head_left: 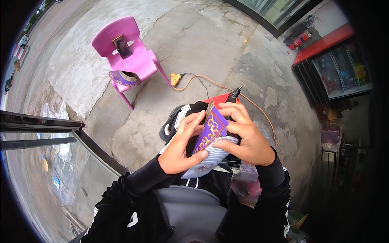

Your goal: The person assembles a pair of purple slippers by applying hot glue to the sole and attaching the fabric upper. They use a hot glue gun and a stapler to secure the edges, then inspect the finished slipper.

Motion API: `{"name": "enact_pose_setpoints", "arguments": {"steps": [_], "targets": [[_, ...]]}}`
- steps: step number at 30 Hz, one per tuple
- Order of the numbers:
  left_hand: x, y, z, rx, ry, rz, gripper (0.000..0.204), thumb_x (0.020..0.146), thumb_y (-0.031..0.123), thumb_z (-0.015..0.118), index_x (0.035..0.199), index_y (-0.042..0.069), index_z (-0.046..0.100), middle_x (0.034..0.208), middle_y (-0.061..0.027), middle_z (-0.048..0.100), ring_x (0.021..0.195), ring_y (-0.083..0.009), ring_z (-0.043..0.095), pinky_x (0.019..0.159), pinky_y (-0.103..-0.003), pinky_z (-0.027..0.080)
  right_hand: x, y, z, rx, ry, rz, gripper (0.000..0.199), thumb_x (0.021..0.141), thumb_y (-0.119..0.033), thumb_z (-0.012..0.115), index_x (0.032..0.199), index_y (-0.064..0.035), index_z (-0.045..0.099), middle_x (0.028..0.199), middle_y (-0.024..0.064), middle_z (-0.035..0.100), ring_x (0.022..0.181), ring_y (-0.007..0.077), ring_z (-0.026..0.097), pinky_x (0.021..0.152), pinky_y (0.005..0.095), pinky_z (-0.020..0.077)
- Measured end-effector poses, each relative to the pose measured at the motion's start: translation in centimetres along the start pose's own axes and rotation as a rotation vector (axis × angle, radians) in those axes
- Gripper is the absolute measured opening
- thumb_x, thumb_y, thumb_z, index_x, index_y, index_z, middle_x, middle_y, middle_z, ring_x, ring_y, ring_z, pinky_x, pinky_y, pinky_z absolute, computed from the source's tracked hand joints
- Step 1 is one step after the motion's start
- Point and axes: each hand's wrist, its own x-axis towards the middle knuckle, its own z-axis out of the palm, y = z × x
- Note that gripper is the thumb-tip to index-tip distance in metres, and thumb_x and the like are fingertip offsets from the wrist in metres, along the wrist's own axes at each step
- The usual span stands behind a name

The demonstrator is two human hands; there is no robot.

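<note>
Above my lap, both hands grip a purple strip with gold scrollwork (211,128) that lies against a blue-and-white striped piece (214,150), which looks like a paper cup. My left hand (183,142) holds its left side, thumb on the striped surface and fingers behind the strip. On the other side, my right hand (250,135) pinches the strip's edge, with its thumb pressed on the stripes and fingers curled over the top. A black pointed tool (234,95), perhaps a glue gun, rests in a red container (218,99) just beyond my hands.
A pink chair (135,67) ahead on the left bears a phone (122,47) and a curved purple-and-gold band (124,79). An orange cord (259,106) runs over the concrete from a yellow socket (175,79). Right stands a drinks fridge (334,67); left, a glass door (81,162).
</note>
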Motion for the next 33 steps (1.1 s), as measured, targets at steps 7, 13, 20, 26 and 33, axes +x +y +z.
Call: {"name": "enact_pose_setpoints", "arguments": {"steps": [7,13,20,26,33], "targets": [[2.0,1.6,-2.2,0.351,-0.058,0.209,0.072,0.089,0.047,0.068,0.147,0.007,0.051,0.156,-0.0213,0.034,0.148,-0.0416,0.025,0.119,-0.054,0.023,0.3,0.3,1.4,0.112,-0.048,-0.063,0.024,0.084,-0.017,0.076,0.103,-0.0024,0.072,0.125,0.0145,0.056,0.130,0.0361,0.042,0.109,0.0470,0.0351],[3.0,2.4,-3.4,0.375,-0.027,0.117,0.036,0.094,0.028,0.066,0.120,0.005,0.062,0.139,-0.0177,0.055,0.141,-0.0376,0.040,0.116,-0.051,0.029,-0.7,2.1,0.4,0.099,-0.049,-0.118,0.038,0.082,-0.023,0.081,0.113,-0.0072,0.067,0.140,0.0150,0.048,0.137,0.0367,0.040,0.113,0.0473,0.0329],[4.5,3.4,-6.1,0.382,-0.114,0.039,0.023,0.088,0.021,0.074,0.102,0.006,0.061,0.130,-0.0145,0.059,0.140,-0.0365,0.042,0.114,-0.048,0.032,-0.6,20.5,-0.2,-0.419,0.341,0.618,0.042,0.087,-0.029,0.075,0.112,-0.0015,0.055,0.112,0.0169,0.062,0.103,0.0386,0.065,0.085,0.0459,0.0535],[5.4,4.1,-7.0,0.432,-0.198,0.117,0.025,0.090,0.022,0.076,0.103,0.006,0.063,0.107,-0.0076,0.062,0.114,-0.0300,0.056,0.104,-0.043,0.042,-2.3,29.4,5.3,-0.662,0.086,0.756,0.059,0.079,-0.024,0.080,0.122,-0.0049,0.045,0.121,0.0184,0.055,0.104,0.0418,0.066,0.081,0.0526,0.0558],[4.9,4.0,-6.9,0.462,-0.128,0.106,0.018,0.090,0.018,0.073,0.100,0.006,0.064,0.106,-0.0080,0.063,0.118,-0.0300,0.054,0.108,-0.047,0.040,-2.0,30.0,4.5,-0.776,0.347,0.749,0.045,0.084,-0.016,0.068,0.123,-0.0052,0.048,0.121,0.0195,0.051,0.098,0.0454,0.065,0.078,0.0581,0.0522]]}}
